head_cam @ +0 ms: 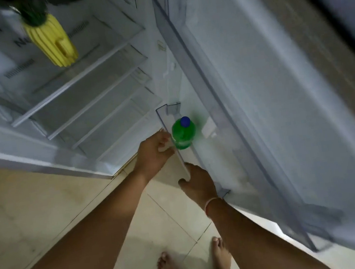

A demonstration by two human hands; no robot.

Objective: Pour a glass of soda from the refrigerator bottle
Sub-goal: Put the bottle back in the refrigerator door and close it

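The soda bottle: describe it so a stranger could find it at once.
Start at the open refrigerator door on the right and go down to its lowest clear shelf. The soda bottle stands upright there, alone: green with a blue cap, beside the left hand.

Showing green on the soda bottle, with a blue cap sitting on top. Appearing clear with a faint bluish tint: the door bin around the bottle, and the longer door rail above it. Glowing pale blue-white across the refrigerator door and the inner walls. Looking see-through grey with whitish front edges: the shelves. Standing out in ribbed bright yellow under dark green leaves: a pineapple-shaped container. Lying pale cream with thin darker grout lines: the floor tiles. Circling the right wrist, a thin pinkish-white band.
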